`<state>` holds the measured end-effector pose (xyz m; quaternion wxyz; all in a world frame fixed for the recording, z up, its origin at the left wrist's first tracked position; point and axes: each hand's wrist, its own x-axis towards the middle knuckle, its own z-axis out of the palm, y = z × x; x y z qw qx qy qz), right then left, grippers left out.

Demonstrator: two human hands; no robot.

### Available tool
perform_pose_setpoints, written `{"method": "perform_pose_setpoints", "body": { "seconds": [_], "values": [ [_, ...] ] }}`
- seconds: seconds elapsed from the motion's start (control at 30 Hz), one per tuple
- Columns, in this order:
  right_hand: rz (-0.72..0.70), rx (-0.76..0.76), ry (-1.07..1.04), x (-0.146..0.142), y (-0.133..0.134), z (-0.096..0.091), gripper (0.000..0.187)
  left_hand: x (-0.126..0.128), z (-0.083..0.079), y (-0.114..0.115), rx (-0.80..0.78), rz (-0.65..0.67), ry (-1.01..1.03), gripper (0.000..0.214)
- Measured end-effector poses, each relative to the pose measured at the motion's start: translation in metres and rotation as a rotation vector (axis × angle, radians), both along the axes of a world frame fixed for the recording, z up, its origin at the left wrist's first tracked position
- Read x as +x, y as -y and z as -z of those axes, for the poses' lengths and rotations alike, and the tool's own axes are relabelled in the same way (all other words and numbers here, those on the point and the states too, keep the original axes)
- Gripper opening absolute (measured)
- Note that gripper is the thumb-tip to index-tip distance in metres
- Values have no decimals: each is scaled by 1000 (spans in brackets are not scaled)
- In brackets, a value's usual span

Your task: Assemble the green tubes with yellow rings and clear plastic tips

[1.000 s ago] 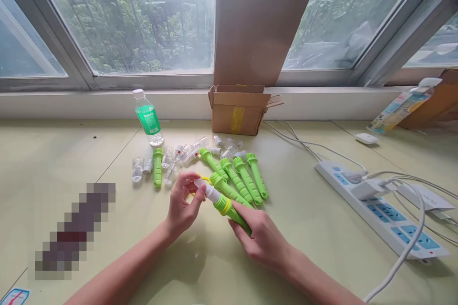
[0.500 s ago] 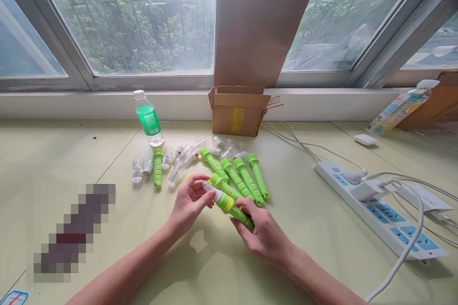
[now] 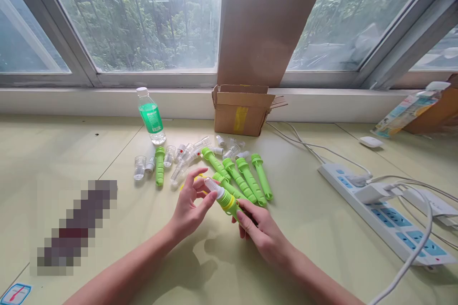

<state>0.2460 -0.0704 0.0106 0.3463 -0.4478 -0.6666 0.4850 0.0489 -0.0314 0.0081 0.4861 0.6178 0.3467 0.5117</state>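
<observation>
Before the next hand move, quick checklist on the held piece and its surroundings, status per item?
1. Right hand closed around the held green handle: ok.
2. Yellow ring around that handle, below the threads: ok.
3. White collar fully seated in the handle: cannot tell; its lower end is hidden.
4. Left hand gripping the collar: cannot tell; thumb is beside it, contact unclear.
5. Green-labelled bottle upright and apart from both hands: ok.
6. Power strip apart from both hands: ok.

Daylight from the hazy windows [image 3: 143, 19] casts soft shadows across the table [image 3: 304, 214].
</observation>
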Motion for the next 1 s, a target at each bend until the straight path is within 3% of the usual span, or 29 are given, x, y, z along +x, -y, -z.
{"method": "perform_pose_setpoints", "body": {
  "seconds": [0.07,0.17,0.23,0.3,0.37,0.47,0.63,0.73,0.9,1.0],
  "values": [
    [3,-18,-50,0,0,1,25,-2,3,-1,106,-70,-32,40],
    [17,-34,-99,1,1,3,28,-8,5,-9,293,-309,-154,28],
    [27,-33,-121,1,1,4,29,-14,7,-17,396,-521,-440,21],
    [27,-32,-132,1,1,3,28,-18,9,-24,455,-636,-826,23],
    [21,-33,-131,1,0,3,28,-21,13,-29,479,-682,-1112,28],
    [16,-35,-123,1,0,2,28,-22,19,-31,463,-678,-1326,29],
    [19,-37,-106,1,-1,4,27,-22,20,-30,386,-664,-1418,31],
    [18,-43,-102,1,-1,4,26,-23,17,-31,418,-659,-1418,25],
    [26,-42,-94,0,-1,3,27,-23,12,-30,581,-681,-1265,24],
    [29,-45,-96,0,-1,3,28,-24,7,-29,683,-664,-1070,28]
  ]
}}
